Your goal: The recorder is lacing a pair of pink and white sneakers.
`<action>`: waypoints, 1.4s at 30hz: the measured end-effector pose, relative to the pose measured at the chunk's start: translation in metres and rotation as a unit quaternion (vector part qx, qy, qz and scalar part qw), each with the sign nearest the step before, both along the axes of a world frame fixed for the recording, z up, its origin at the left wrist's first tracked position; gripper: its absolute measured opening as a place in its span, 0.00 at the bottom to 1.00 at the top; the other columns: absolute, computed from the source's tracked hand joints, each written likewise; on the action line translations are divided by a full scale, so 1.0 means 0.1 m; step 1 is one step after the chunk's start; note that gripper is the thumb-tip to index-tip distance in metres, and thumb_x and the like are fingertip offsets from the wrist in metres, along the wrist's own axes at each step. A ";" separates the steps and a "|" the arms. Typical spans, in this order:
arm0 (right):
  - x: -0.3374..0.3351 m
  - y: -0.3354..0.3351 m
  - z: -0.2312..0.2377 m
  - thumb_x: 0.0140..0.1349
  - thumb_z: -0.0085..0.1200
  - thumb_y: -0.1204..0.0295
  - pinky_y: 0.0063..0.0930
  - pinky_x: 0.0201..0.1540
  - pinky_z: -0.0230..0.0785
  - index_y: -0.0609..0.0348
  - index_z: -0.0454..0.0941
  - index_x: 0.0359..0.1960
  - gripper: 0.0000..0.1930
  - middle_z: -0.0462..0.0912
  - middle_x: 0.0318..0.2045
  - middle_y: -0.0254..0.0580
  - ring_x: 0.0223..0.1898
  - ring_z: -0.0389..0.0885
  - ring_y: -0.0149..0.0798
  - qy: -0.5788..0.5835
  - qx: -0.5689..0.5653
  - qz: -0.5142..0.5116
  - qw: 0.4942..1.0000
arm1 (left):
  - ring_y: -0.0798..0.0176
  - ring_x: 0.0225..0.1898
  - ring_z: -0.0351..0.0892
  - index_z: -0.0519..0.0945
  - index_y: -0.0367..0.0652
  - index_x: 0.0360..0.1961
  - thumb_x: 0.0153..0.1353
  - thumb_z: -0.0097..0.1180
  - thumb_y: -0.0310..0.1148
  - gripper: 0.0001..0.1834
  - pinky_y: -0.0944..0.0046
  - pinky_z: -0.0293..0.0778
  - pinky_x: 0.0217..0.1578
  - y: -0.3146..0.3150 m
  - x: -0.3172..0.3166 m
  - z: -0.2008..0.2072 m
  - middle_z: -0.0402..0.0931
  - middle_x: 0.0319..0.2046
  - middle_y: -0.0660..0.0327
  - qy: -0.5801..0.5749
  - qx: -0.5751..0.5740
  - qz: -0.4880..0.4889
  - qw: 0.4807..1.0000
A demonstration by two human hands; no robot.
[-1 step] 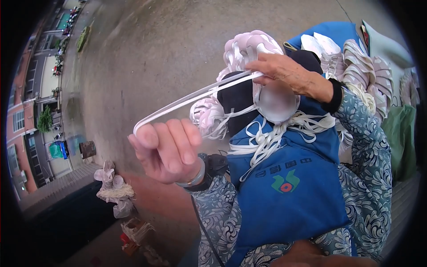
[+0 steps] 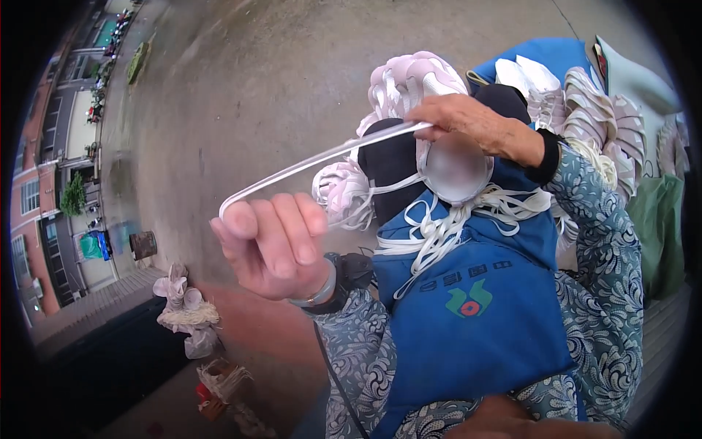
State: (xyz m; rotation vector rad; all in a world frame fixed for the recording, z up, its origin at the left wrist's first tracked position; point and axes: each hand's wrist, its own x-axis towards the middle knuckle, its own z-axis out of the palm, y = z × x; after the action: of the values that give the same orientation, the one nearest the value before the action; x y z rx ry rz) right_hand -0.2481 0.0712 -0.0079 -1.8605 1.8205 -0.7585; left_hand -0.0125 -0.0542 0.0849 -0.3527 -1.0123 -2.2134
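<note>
A white shoelace (image 2: 322, 159) runs taut between my two hands, slanting down to the left. My left hand (image 2: 274, 245) is curled, with the lace looped around the finger at its outer edge. At the other end, my right hand (image 2: 479, 128) pinches the lace above a pale shoe upper (image 2: 457, 175), whose rounded opening is blurred. That upper rests over my lap, on the blue apron (image 2: 475, 358). A loose bunch of white laces (image 2: 442, 234) spills from it across the apron. My right fingertips are partly hidden.
Stacked pink and white shoe uppers (image 2: 413, 77) lie beyond my knees, and a rolled bundle (image 2: 342, 192) sits beside the left knee. More uppers (image 2: 589, 102) are piled at the right by a green bag (image 2: 654, 234). White bundles (image 2: 186, 307) lie at the lower left.
The two strands of the stretched lace have drawn closer together. My right hand has shifted very slightly down; my left hand stays nearly in place.
</note>
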 end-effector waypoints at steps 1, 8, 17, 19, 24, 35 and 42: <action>-0.06 0.02 -0.04 0.59 0.52 0.74 0.38 0.42 0.68 0.58 0.74 0.45 0.12 0.77 0.35 0.50 0.38 0.76 0.53 0.007 0.001 0.000 1.000 | 0.60 0.27 0.74 0.74 0.40 0.45 0.73 0.21 0.43 0.26 0.54 0.69 0.41 -0.04 0.00 -0.03 0.73 0.18 0.64 -0.006 0.016 0.016 1.000; -0.10 0.01 0.52 0.68 0.43 0.64 0.24 0.28 0.62 0.65 0.74 0.28 0.16 0.70 0.19 0.32 0.25 0.67 0.25 -0.148 -0.102 -0.114 0.977 | 0.57 0.18 0.73 0.77 0.36 0.19 0.70 0.33 0.42 0.28 0.51 0.71 0.35 -0.24 0.26 -0.22 0.72 0.13 0.61 -0.055 -0.099 0.068 0.991; -0.18 0.28 1.36 0.67 0.47 0.61 0.13 0.17 0.47 0.58 0.75 0.29 0.14 0.67 0.18 0.23 0.16 0.59 0.17 -0.338 -0.111 -0.190 0.915 | 0.60 0.50 0.74 0.71 0.32 0.52 0.68 0.43 0.36 0.19 0.62 0.66 0.54 -0.04 -0.69 -0.82 0.76 0.46 0.52 -0.421 -0.158 0.051 0.892; -0.15 0.27 1.53 0.67 0.47 0.59 0.13 0.16 0.46 0.58 0.75 0.29 0.15 0.66 0.17 0.23 0.16 0.57 0.16 -0.406 -0.126 -0.151 0.892 | 0.62 0.53 0.71 0.70 0.34 0.56 0.66 0.46 0.29 0.19 0.62 0.64 0.57 0.03 -0.90 -0.91 0.74 0.49 0.54 -0.354 -0.259 0.076 0.896; -0.27 0.36 1.69 0.69 0.44 0.61 0.13 0.14 0.42 0.57 0.71 0.30 0.13 0.60 0.15 0.21 0.14 0.52 0.17 -0.454 -0.181 -0.139 0.861 | 0.64 0.49 0.73 0.75 0.35 0.47 0.64 0.50 0.32 0.14 0.68 0.65 0.50 0.19 -1.28 -0.81 0.77 0.43 0.54 -0.341 -0.385 0.015 0.857; -1.19 0.87 1.53 0.69 0.43 0.64 0.13 0.10 0.39 0.52 0.71 0.31 0.10 0.56 0.14 0.19 0.12 0.50 0.16 -0.578 -0.376 -0.285 0.666 | 0.72 0.22 0.65 0.72 0.37 0.28 0.65 0.48 0.29 0.09 0.70 0.68 0.29 0.14 -0.97 -0.36 0.69 0.20 0.64 -0.291 -0.146 0.022 0.945; -1.39 1.15 1.44 0.69 0.41 0.65 0.15 0.11 0.40 0.55 0.71 0.33 0.10 0.59 0.15 0.22 0.13 0.53 0.19 -0.578 -0.394 -0.301 0.648 | 0.73 0.20 0.57 0.73 0.40 0.32 0.69 0.43 0.37 0.13 0.68 0.63 0.32 -0.28 -0.63 -0.26 0.56 0.17 0.71 -0.094 -0.091 0.013 0.991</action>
State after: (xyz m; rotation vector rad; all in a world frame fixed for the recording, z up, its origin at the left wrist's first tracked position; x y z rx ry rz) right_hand -0.3869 0.1860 0.1358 -0.4633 1.1231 -2.5195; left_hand -0.0751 -0.0817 0.0585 -0.2122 -1.3172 -2.1677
